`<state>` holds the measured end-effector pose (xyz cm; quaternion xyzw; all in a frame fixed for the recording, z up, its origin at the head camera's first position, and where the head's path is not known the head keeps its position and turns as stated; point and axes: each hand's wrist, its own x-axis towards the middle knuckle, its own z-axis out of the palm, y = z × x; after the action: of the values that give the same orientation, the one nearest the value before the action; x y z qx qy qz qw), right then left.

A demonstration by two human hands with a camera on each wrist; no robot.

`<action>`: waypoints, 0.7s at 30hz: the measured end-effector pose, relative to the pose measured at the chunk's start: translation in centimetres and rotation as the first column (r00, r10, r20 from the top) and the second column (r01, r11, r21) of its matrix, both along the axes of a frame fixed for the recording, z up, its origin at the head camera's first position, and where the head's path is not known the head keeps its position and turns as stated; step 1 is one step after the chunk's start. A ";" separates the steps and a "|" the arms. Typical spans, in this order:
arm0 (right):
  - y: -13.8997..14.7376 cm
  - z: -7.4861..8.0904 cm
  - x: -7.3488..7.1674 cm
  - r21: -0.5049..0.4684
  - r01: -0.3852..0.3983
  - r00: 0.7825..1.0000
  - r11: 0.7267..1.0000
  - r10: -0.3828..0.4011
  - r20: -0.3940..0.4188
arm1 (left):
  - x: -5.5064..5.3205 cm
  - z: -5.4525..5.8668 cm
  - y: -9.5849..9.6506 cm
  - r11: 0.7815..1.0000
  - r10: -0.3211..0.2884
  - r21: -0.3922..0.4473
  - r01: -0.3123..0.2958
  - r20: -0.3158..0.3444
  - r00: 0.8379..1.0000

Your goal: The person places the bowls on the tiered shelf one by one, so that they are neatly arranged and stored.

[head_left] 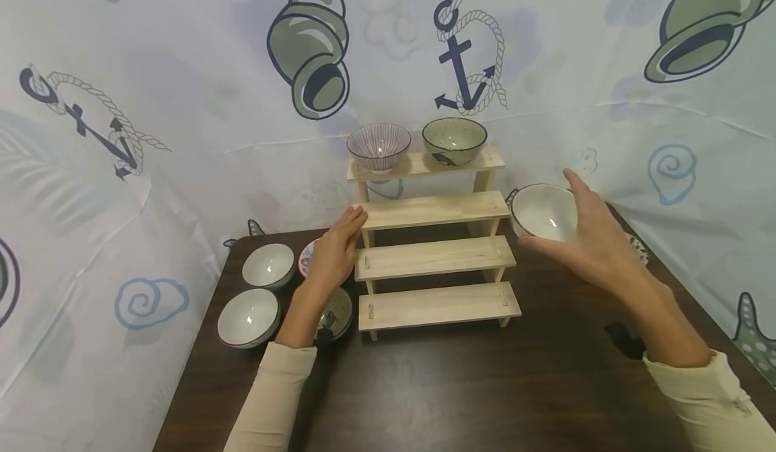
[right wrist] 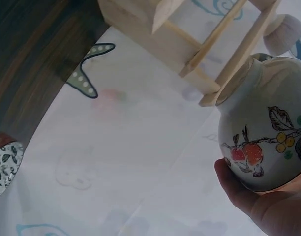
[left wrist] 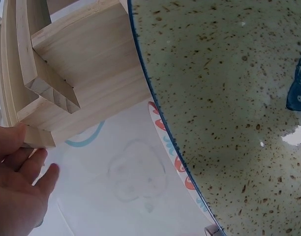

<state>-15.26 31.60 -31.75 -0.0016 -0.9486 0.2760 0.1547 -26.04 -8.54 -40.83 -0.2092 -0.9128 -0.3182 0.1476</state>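
Note:
My right hand [head_left: 597, 246] holds a white bowl [head_left: 544, 211] with a dark rim, in the air just right of a four-step wooden stand [head_left: 433, 211]. Painted fruit and leaves show on the bowl's outside [right wrist: 258, 147] in the right wrist view, with fingers [right wrist: 239, 196] against its rim. My left hand [head_left: 333, 250] grips the left end of the stand's second step from the top; in the left wrist view, fingers [left wrist: 35, 167] curl at the board's end. On the top step sit a purple-striped bowl [head_left: 378, 147] and a green speckled bowl [head_left: 455, 141].
Two white bowls [head_left: 269, 265] stand on the dark table [head_left: 424, 398] at the left. Under my left forearm is another speckled bowl [head_left: 341, 312], partly hidden, with a red-and-blue patterned dish [head_left: 306, 258] behind it. A leaf-patterned bowl [right wrist: 7, 167] stands at the right. Printed cloth [head_left: 212, 68] hangs behind.

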 end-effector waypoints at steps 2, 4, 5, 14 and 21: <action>-0.4 0.1 0.0 -0.003 -0.013 1.000 1.000 0.013 -0.007 | 0.0 0.0 0.0 1.000 -0.005 -0.006 0.005 -0.003 1.000; -0.7 0.2 0.0 -0.001 -0.026 0.999 1.000 0.026 -0.019 | 0.1 0.0 0.0 1.000 -0.012 -0.008 0.012 -0.005 1.000; -0.9 0.2 0.0 -0.001 -0.033 0.999 0.999 0.033 -0.027 | 0.1 -0.1 0.0 1.000 -0.016 -0.007 0.016 -0.007 1.000; -2.5 0.8 -0.1 -0.009 -0.075 0.995 0.997 0.074 -0.062 | 0.0 0.0 -0.1 1.000 -0.023 0.015 0.023 -0.014 1.000; -3.5 0.9 -0.3 -0.022 -0.109 0.992 0.994 0.108 -0.058 | -0.1 0.0 -0.2 0.999 -0.038 0.019 0.039 -0.014 0.999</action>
<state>-15.58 28.06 -30.82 0.0558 -0.9390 0.2958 0.1665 -26.11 -8.74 -40.82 -0.2274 -0.9044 -0.3285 0.1497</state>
